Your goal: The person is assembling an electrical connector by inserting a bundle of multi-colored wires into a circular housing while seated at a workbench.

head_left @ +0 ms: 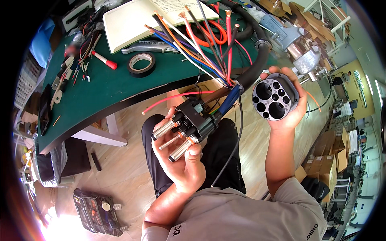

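Note:
My left hand [181,166] is closed around a black connector core [195,120] with several silver metal pins pointing down and left. Wires in a blue sleeve [229,100] run from its back up to a thick black cable [257,64]. Off to the right, my right hand [295,108] grips a dark grey connector housing [275,97] from its outer side. The housing's round face, with large and small holes, is turned up toward me. Housing and pin core are apart. Several stripped wires [213,56] in red, white, orange, blue and black fan out above the cable end.
On the green table [100,86] lie an open notebook [132,24], a roll of black tape [141,65], a red-capped marker [105,61] and grey-handled pliers [150,47]. A vise [299,52] stands at the right. A tool bag [98,213] rests on the floor.

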Demonstrator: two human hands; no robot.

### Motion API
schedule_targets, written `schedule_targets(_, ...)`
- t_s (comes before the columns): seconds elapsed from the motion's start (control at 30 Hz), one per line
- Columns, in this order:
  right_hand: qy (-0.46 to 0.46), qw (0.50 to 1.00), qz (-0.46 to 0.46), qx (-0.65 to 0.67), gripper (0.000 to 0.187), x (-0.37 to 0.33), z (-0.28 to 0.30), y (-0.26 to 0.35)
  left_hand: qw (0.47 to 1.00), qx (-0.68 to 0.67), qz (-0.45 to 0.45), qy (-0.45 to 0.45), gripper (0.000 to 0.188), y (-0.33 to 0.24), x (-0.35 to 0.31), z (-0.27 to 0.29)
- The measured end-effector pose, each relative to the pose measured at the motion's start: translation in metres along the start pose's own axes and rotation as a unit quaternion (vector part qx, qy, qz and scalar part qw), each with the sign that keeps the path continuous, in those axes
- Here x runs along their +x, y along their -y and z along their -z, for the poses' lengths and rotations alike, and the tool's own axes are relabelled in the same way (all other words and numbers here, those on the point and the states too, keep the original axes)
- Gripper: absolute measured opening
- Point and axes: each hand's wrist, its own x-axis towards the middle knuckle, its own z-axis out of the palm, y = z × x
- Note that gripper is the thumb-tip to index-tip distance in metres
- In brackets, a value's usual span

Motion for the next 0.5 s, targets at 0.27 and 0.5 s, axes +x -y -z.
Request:
schedule_targets(0.27, 0.017, 1.000, -0.001, 0.020, 0.044, -0.002, 0.002, 0.003, 1.000, 0.026, 0.001, 0.002, 0.073, 0.001, 0.006, 0.004)
schedule_targets(0.5, -0.011, 1.000, 0.011, 0.008, 0.045, -0.006, 0.017, 0.003, 0.997, 0.078, 0.023, 0.001, 0.080, -0.002, 0.007, 0.008)
